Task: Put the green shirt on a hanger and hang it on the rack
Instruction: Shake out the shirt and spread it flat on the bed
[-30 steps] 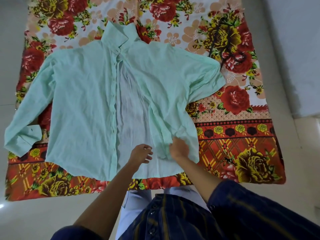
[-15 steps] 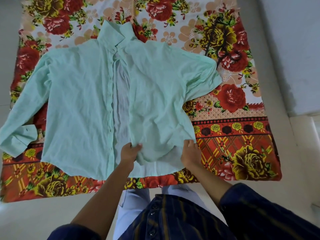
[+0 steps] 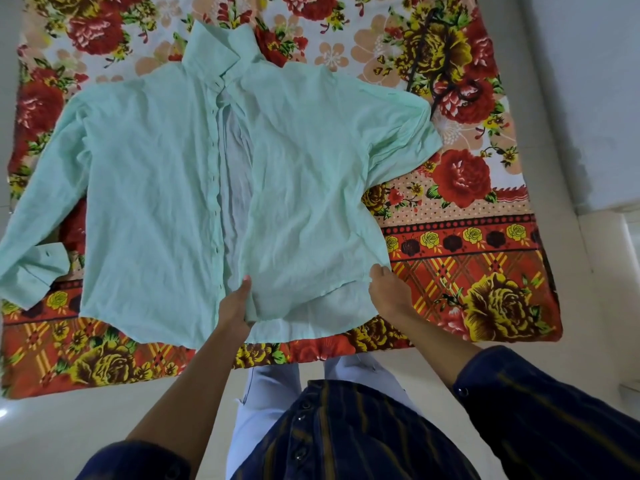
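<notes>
Torso (image 3: 346, 438): nearest the camera, a dark striped top over pale trousers; cut off by the lower edge.
Left hand (image 3: 235, 306): grips the inner edge of the shirt's right-hand front panel near the hem, thumb on top and fingers tucked under the cloth, so their lie cannot be told. Half a second ago it held the same edge lower and closer in.
Right hand (image 3: 389, 289): pinches the outer corner of that panel at the side seam, fingers curled; it has moved outward since the earlier frame.
Shirt (image 3: 149, 202): green, lying front-up and unbuttoned on the cloth, collar at the far end. The panel between the hands is now spread flat, where it was bunched a second ago; a pale strip of the inside shows along the opening.
Sleeves: the left-hand one runs to the picture's edge, cuff folded back; the right-hand one is folded under itself, its cuff hidden.
Cloth (image 3: 485, 271): floral, red and yellow, spread on a pale floor (image 3: 86, 427); far edge cut off.
</notes>
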